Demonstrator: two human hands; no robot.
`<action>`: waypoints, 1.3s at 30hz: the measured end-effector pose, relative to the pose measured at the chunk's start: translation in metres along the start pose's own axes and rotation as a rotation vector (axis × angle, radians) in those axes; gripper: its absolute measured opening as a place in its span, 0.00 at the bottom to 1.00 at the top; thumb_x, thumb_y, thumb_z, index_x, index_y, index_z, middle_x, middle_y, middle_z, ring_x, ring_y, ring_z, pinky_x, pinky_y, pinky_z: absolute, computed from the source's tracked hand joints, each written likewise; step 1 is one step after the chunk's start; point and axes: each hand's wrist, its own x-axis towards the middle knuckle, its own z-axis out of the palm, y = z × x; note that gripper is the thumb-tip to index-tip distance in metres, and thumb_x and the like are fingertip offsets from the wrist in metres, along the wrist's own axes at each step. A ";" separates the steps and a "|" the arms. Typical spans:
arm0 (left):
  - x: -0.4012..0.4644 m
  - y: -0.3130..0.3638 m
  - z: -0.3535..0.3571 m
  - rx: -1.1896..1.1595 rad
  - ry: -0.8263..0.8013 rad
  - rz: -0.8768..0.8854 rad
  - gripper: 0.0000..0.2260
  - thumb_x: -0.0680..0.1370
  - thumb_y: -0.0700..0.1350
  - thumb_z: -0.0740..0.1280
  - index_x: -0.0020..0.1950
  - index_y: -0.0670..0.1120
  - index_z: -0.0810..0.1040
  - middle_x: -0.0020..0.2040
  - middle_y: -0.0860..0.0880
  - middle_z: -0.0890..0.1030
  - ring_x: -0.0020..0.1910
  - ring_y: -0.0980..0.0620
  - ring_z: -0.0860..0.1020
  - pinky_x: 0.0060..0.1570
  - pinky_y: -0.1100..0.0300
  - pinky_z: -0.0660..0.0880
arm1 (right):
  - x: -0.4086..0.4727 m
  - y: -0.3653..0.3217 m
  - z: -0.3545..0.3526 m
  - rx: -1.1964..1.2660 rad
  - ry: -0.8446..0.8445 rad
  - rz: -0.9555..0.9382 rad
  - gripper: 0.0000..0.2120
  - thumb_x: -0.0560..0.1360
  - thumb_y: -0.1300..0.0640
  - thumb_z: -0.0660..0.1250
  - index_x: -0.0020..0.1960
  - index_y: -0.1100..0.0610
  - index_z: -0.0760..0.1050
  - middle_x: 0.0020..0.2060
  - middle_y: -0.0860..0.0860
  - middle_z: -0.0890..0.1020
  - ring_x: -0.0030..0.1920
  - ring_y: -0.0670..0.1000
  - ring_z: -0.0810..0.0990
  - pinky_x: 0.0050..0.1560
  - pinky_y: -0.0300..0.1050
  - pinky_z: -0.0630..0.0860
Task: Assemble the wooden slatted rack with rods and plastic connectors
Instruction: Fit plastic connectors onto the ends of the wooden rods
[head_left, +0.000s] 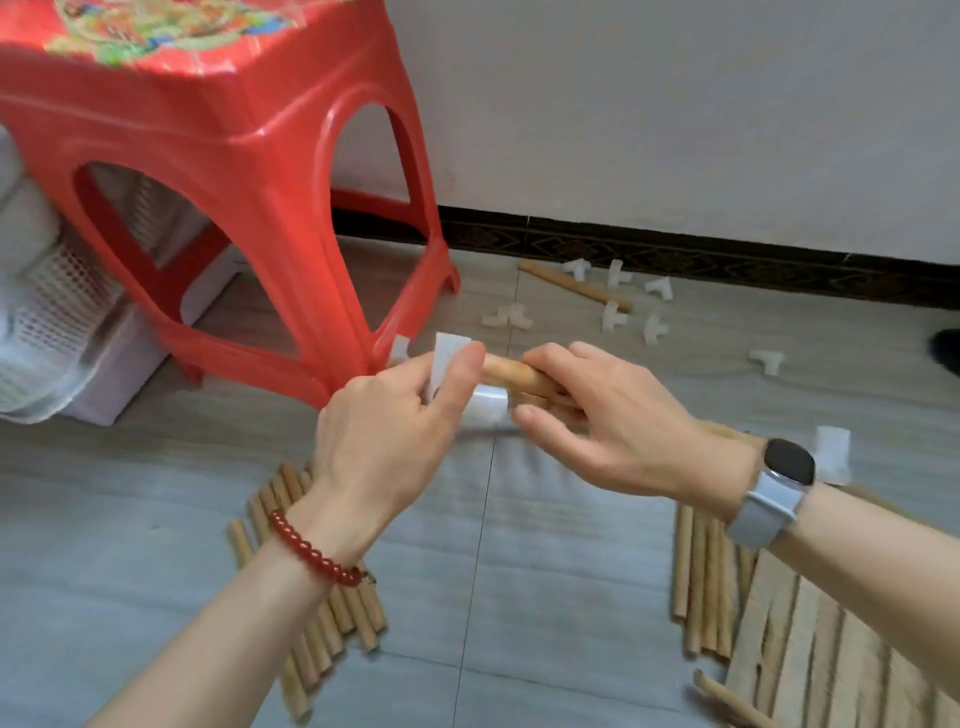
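Above the floor (156, 519), the left grip (395, 415) pinches a white plastic connector (488, 402) while the right grip (597, 415) holds a wooden rod (514, 371) at its socket. Rod bundles (332, 618) lie below both wrists, loose connectors (613, 314) near the wall, a red stool (218, 171) to the left.

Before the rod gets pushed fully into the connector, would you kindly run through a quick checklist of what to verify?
1. Left hand grips the white plastic connector: ok.
2. Right hand holds the wooden rod: ok.
3. Rod end meets a connector socket: ok; how deep it sits, cannot tell.
4. Rod in line with socket: cannot tell, fingers cover the joint.
5. Spare connectors on the floor by the wall: ok.
6. Spare rods beside the slatted panel: ok.
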 end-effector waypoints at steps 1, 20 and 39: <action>-0.001 0.008 -0.005 0.026 0.078 0.005 0.35 0.70 0.71 0.43 0.34 0.44 0.76 0.31 0.49 0.80 0.37 0.44 0.76 0.39 0.52 0.71 | 0.002 -0.005 -0.010 -0.025 0.021 -0.008 0.20 0.73 0.38 0.53 0.52 0.51 0.72 0.31 0.38 0.69 0.37 0.46 0.70 0.35 0.47 0.71; -0.056 -0.027 0.016 -0.740 0.100 -0.421 0.19 0.81 0.51 0.57 0.36 0.40 0.72 0.31 0.42 0.69 0.29 0.51 0.69 0.29 0.64 0.68 | -0.036 -0.077 0.026 -0.175 -0.292 0.065 0.10 0.79 0.47 0.52 0.52 0.53 0.67 0.40 0.47 0.77 0.37 0.54 0.74 0.36 0.48 0.68; -0.116 -0.048 -0.003 -0.600 -0.201 -0.194 0.17 0.82 0.50 0.54 0.37 0.43 0.68 0.30 0.47 0.74 0.29 0.58 0.72 0.35 0.63 0.68 | -0.087 -0.117 0.030 -0.164 -0.326 0.195 0.10 0.79 0.47 0.56 0.55 0.52 0.69 0.43 0.44 0.76 0.42 0.52 0.74 0.43 0.48 0.70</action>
